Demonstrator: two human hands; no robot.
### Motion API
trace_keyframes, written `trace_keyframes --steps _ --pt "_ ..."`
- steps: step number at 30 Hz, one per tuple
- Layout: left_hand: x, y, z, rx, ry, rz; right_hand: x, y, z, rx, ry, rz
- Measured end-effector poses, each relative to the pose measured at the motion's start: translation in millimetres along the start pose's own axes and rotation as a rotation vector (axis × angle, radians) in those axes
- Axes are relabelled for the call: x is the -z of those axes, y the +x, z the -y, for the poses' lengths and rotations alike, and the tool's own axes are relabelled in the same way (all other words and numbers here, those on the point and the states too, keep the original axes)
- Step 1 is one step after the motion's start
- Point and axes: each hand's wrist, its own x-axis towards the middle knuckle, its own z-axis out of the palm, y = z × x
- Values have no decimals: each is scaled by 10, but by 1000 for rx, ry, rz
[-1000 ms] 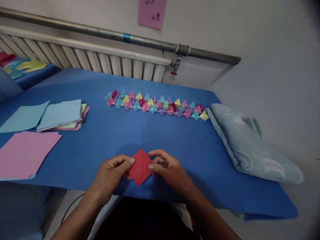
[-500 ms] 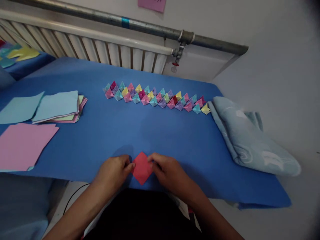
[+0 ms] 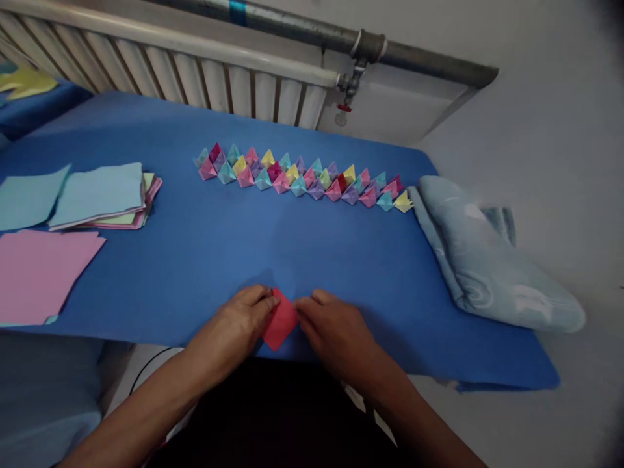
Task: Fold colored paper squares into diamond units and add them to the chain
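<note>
A small red folded paper (image 3: 281, 325), roughly diamond-shaped, is held just above the near edge of the blue-covered table (image 3: 209, 253). My left hand (image 3: 246, 318) grips its left side, thumb over the paper and fingers closed. At the right corner, my right hand (image 3: 329, 325) pinches the paper between thumb and fingers. The undersides of the fingers and of the paper are hidden. Further back, rows of small folded paper boats (image 3: 298, 185) in pink, blue, yellow, purple and red stand closely packed.
Stacked pale blue and coloured sheets (image 3: 100, 192) lie at the left, with pink sheets (image 3: 46, 273) nearer. A folded light-blue blanket (image 3: 480, 260) covers the table's right end. Behind the table are a radiator (image 3: 195, 78), a pipe (image 3: 312, 36) and a red-handled valve (image 3: 344, 108).
My left hand has moved further over the red paper, covering its left corner. My right fingers have drawn together at the right corner. The camera view has tilted slightly downward.
</note>
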Motion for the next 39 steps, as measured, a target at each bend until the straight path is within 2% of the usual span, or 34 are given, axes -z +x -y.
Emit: trace_keyframes --steps 3,6,10,14,19,25,32,39 --pt "27 -17 2 -39 -19 -23 -8 -49 11 187 62 -47" --pt "103 -48 -7 -173 37 -9 -64 -67 4 313 130 -30" --pt "221 -142 -16 -280 121 12 -138 -72 -47 280 172 -60" --pt "279 -218 -43 -241 135 24 -163 -83 -96 287 205 -117" --pt "283 -228 -20 -208 159 28 -153 -83 -126 273 254 -88" --pt "256 -251 80 -214 174 -58 -177 -68 -128 257 278 -153" --pt "224 -253 113 -214 170 -115 -287 -66 -131 149 240 -269" --pt "192 -240 105 -109 169 -169 -308 -62 -90 11 251 -320"
